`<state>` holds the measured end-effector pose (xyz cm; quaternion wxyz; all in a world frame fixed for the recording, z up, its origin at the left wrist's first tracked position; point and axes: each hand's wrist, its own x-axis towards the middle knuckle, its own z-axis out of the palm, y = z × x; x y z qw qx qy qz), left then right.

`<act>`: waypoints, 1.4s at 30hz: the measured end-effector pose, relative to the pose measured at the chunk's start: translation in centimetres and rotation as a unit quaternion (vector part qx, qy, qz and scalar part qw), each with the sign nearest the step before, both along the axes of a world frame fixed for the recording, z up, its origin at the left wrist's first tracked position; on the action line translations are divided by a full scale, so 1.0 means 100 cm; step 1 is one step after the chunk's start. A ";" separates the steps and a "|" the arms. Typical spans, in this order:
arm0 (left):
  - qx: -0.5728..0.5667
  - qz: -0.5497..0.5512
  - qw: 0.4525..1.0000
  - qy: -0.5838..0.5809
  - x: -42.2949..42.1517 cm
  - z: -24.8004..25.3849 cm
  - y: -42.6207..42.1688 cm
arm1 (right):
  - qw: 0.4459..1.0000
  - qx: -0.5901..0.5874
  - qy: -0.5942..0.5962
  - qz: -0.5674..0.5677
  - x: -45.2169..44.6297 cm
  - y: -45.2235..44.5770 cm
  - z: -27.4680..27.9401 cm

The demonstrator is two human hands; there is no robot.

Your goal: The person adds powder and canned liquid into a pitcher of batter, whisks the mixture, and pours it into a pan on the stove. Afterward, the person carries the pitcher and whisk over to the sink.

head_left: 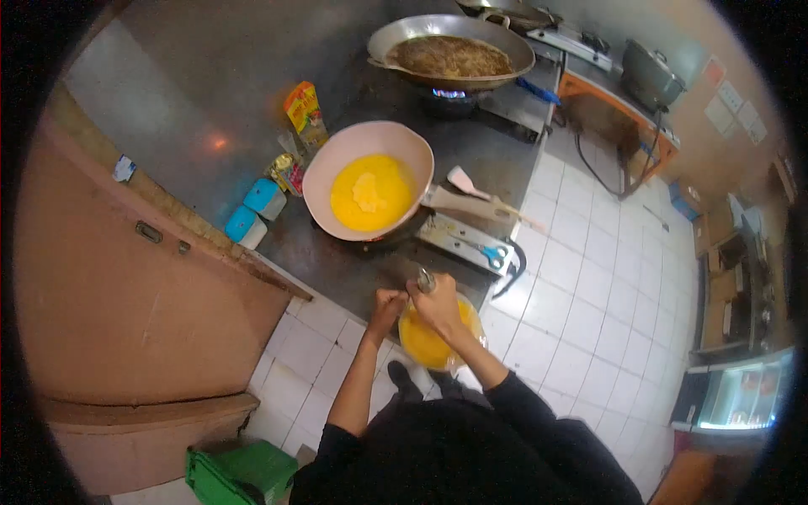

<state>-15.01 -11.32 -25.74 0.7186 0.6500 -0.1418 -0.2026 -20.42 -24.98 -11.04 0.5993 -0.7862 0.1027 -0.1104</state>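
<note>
My right hand (436, 307) is closed around a utensil with a shiny metal handle (426, 279); its lower end is hidden, so I cannot tell its kind. Beneath that hand is a bowl (480, 331) of yellow liquid (425, 341), at the counter's front edge. My left hand (388, 310) is closed at the bowl's left rim, fingers curled and partly hidden. Beyond both hands, a pink frying pan (318, 181) sits on the stove, holding a yellow layer (353, 181) with a paler patch in its middle. The pan's handle (471, 203) points right.
A large wok (387, 35) of bubbling brown liquid stands over a blue flame (449, 93). A pink spatula (467, 182) and blue-handled scissors (491, 253) lie right of the pan. Blue-lidded containers (265, 199) and a yellow packet (305, 111) stand left.
</note>
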 end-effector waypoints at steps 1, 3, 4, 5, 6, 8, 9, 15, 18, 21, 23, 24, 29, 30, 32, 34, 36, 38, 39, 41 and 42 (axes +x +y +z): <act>-0.034 0.012 0.999 -0.024 -0.006 -0.005 0.002 | 0.999 0.000 -0.023 0.029 -0.007 0.004 0.005; -0.097 0.038 0.993 -0.051 -0.009 0.009 -0.007 | 0.993 -0.005 -0.026 0.118 -0.012 0.000 0.016; -0.097 0.030 0.994 -0.050 -0.015 0.024 -0.007 | 0.994 -0.005 -0.026 0.110 -0.016 -0.002 0.022; -0.134 0.012 0.991 0.021 -0.021 0.043 -0.005 | 0.985 -0.012 -0.019 0.171 -0.021 -0.003 0.028; -0.122 0.003 0.992 -0.017 -0.019 0.038 -0.002 | 0.972 -0.020 -0.011 0.233 -0.027 -0.002 0.034; -0.102 -0.011 0.990 -0.092 -0.015 0.027 0.002 | 0.965 -0.081 0.043 0.247 -0.042 -0.002 0.037; -0.105 0.000 0.994 -0.040 -0.022 0.052 0.001 | 0.964 -0.146 -0.037 0.219 -0.047 -0.001 0.029; 0.090 0.008 0.993 -0.082 -0.006 0.019 -0.002 | 0.934 -0.353 0.020 -0.052 -0.067 -0.040 0.013; 0.111 0.018 0.992 -0.052 -0.006 0.012 -0.003 | 0.863 -0.356 0.352 -0.075 -0.081 -0.039 0.020; 0.095 0.022 0.992 -0.077 -0.008 0.021 -0.003 | 0.852 -0.429 0.298 -0.040 -0.082 -0.033 0.016; 0.100 0.030 0.989 -0.102 -0.005 0.019 -0.004 | 0.852 -0.429 0.299 -0.038 -0.086 -0.033 0.024; 0.108 0.041 0.985 -0.126 -0.005 0.017 -0.004 | 0.853 -0.427 0.300 -0.033 -0.088 -0.034 0.025; 0.093 0.068 0.982 -0.153 -0.010 0.034 -0.007 | 0.875 -0.407 0.263 -0.014 -0.102 -0.043 0.005; 0.109 0.071 0.981 -0.145 -0.011 0.040 -0.007 | 0.883 -0.395 0.254 -0.017 -0.105 -0.046 0.001; 0.113 0.077 0.977 -0.162 -0.010 0.037 -0.007 | 0.902 -0.359 0.241 -0.013 -0.111 -0.053 -0.006; 0.110 0.083 0.979 -0.149 -0.012 0.041 -0.009 | 0.919 -0.322 0.227 -0.012 -0.115 -0.061 -0.009; 0.104 0.079 0.981 -0.144 -0.012 0.037 -0.009 | 0.954 -0.181 0.238 -0.024 -0.119 -0.065 -0.006; 0.100 0.077 0.982 -0.141 -0.011 0.032 -0.009 | 0.964 -0.113 0.237 -0.035 -0.124 -0.069 -0.012; 0.086 0.076 0.984 -0.137 -0.010 0.029 -0.009 | 0.970 -0.044 0.233 -0.048 -0.127 -0.071 -0.017; 0.074 0.074 0.986 -0.133 -0.010 0.026 -0.009 | 0.974 0.006 0.222 -0.047 -0.132 -0.074 -0.024; 0.086 0.069 0.984 -0.142 -0.009 0.026 -0.008 | 0.975 0.056 0.209 -0.046 -0.134 -0.076 -0.026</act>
